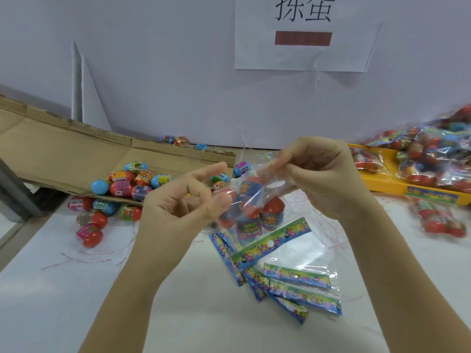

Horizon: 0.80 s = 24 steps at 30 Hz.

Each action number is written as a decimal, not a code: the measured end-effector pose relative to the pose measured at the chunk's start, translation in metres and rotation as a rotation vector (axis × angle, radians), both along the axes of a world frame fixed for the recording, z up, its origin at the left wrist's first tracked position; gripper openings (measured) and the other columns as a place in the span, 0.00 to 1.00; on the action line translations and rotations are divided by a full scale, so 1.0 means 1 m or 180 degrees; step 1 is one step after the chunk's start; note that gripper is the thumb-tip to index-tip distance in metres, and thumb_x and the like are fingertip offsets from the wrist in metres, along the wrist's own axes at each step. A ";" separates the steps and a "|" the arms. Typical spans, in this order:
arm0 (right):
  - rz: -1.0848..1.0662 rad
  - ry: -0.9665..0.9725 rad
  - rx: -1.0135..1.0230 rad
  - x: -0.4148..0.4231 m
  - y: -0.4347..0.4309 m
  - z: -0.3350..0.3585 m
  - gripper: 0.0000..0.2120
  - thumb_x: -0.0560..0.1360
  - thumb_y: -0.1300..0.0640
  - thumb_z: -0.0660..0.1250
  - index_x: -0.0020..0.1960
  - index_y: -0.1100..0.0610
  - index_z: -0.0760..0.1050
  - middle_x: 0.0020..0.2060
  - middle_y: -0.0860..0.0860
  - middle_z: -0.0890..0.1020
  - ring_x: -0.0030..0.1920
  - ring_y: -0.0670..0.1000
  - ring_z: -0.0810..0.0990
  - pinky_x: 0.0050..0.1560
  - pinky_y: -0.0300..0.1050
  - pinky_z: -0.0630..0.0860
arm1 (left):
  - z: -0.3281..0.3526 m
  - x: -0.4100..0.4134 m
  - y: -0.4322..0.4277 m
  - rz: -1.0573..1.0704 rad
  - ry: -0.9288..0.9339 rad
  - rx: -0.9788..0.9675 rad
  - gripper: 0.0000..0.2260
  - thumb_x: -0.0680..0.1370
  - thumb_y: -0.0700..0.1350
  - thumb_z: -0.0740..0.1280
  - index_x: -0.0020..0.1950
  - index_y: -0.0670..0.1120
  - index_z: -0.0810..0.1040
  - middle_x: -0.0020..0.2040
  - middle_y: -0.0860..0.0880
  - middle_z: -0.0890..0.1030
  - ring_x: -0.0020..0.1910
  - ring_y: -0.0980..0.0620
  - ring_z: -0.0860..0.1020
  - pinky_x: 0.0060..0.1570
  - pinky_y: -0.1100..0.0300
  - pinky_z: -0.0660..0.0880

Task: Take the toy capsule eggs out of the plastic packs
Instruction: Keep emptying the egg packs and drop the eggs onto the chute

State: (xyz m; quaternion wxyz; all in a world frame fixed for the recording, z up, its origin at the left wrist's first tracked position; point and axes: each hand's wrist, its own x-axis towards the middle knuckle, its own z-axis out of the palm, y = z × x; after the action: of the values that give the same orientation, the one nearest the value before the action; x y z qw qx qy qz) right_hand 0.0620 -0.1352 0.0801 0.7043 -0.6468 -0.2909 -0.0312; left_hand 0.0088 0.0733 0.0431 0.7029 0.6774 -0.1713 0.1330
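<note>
A clear plastic pack [251, 200] with several red and blue capsule eggs inside hangs above the table centre, its coloured header card pointing down. My left hand [183, 200] pinches the pack's left edge between thumb and fingers. My right hand [316, 171] pinches its upper right edge. Loose capsule eggs [119, 189] lie in a heap on the flattened cardboard and the table at the left.
Several empty packs with coloured headers [295, 284] lie on the white table under my hands. A yellow tray [382, 178] at the right holds a pile of full packs [433, 154]. Flattened cardboard [63, 154] spreads at the left. A paper sign hangs on the back wall.
</note>
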 end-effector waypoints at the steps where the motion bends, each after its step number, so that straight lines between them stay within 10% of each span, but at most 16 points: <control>1: 0.0009 -0.0008 0.0007 0.001 -0.001 -0.001 0.08 0.68 0.64 0.70 0.37 0.52 0.83 0.36 0.55 0.85 0.40 0.63 0.83 0.37 0.52 0.81 | -0.001 -0.001 0.000 0.0002 -0.0053 -0.0021 0.07 0.67 0.47 0.74 0.31 0.53 0.78 0.58 0.55 0.83 0.49 0.63 0.82 0.43 0.63 0.80; 6: -0.0052 0.0033 0.0073 0.001 0.003 0.000 0.15 0.69 0.69 0.65 0.35 0.52 0.83 0.37 0.68 0.80 0.39 0.66 0.79 0.33 0.46 0.81 | -0.005 -0.001 -0.003 0.0347 -0.0355 0.0050 0.17 0.62 0.44 0.81 0.30 0.48 0.72 0.50 0.53 0.84 0.61 0.59 0.78 0.45 0.62 0.80; 11: -0.0018 0.0181 0.0115 0.000 0.004 0.000 0.13 0.69 0.68 0.65 0.36 0.53 0.84 0.34 0.56 0.84 0.39 0.60 0.81 0.33 0.42 0.81 | -0.007 -0.001 -0.006 0.0677 -0.0448 0.0175 0.18 0.60 0.47 0.83 0.34 0.48 0.73 0.62 0.53 0.81 0.43 0.63 0.81 0.37 0.67 0.76; 18: 0.0259 0.0294 0.0386 -0.001 0.006 0.002 0.13 0.70 0.68 0.67 0.38 0.53 0.84 0.35 0.53 0.85 0.38 0.51 0.86 0.34 0.42 0.81 | -0.007 0.002 -0.007 0.0140 -0.0043 -0.0411 0.31 0.59 0.38 0.82 0.56 0.55 0.77 0.54 0.53 0.84 0.46 0.51 0.85 0.40 0.60 0.81; 24: 0.0239 0.0464 0.0798 0.006 -0.007 0.003 0.14 0.70 0.68 0.63 0.47 0.54 0.84 0.44 0.54 0.86 0.44 0.56 0.85 0.43 0.44 0.82 | -0.006 0.003 -0.008 -0.0013 0.0077 -0.0299 0.16 0.61 0.44 0.80 0.46 0.54 0.86 0.43 0.50 0.87 0.44 0.51 0.85 0.40 0.62 0.81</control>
State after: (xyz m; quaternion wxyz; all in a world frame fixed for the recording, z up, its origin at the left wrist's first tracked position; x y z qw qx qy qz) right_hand 0.0679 -0.1422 0.0835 0.7994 -0.5430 -0.2569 0.0061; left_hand 0.0113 0.0656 0.0373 0.7362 0.6448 -0.1577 0.1314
